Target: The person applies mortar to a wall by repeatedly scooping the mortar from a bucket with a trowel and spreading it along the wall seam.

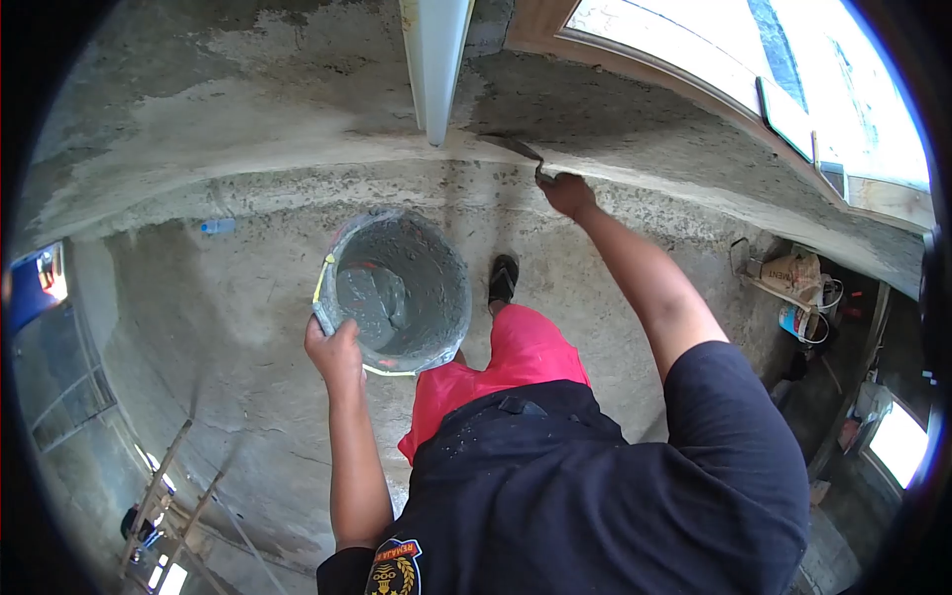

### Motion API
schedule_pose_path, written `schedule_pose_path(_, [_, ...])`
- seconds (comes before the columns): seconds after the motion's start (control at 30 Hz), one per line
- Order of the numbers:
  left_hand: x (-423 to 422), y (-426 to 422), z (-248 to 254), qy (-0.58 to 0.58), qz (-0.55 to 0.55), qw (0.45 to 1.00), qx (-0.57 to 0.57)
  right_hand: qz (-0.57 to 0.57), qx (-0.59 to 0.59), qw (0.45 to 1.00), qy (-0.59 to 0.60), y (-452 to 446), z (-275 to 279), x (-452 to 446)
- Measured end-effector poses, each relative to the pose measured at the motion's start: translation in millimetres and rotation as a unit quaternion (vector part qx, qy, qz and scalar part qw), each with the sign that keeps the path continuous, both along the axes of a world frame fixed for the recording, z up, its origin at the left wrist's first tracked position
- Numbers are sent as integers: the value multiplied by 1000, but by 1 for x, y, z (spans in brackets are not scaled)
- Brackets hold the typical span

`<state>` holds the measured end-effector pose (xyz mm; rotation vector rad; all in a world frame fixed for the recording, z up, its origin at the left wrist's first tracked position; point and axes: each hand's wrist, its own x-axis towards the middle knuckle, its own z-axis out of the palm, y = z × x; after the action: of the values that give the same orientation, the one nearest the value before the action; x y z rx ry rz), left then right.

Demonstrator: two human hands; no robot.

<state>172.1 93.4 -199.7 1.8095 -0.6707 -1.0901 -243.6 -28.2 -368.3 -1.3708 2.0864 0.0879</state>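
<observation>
My left hand (337,354) grips the rim of a grey, mortar-smeared bucket (448,297), which tilts so that its inside shows. Wet grey mortar (372,302) lies at the bottom of it. Out to the upper right, my right hand (568,195) is closed around the handle of a trowel (513,146). The trowel's dark blade lies against the lower part of the grey wall (595,129), to the left of the hand.
A white vertical post (436,69) stands at the top centre. A wooden window frame (674,69) is at the upper right. A blue bottle (218,226) lies near the wall base. Bags (793,273) and wooden poles (164,486) are at the sides.
</observation>
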Motion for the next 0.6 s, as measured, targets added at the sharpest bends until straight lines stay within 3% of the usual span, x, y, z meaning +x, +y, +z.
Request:
schedule_pose_path(0.13, [1,0,-6,22,-1,1000,-6,-56,-5,998,-11,35,10,10])
schedule_pose_path(0.33, [1,-1,-6,12,-16,1000,-1,71,31,996,35,8,39,34])
schedule_pose_path(0.6, [4,-4,-12,8,-40,999,1,16,-17,999,36,-3,14,15])
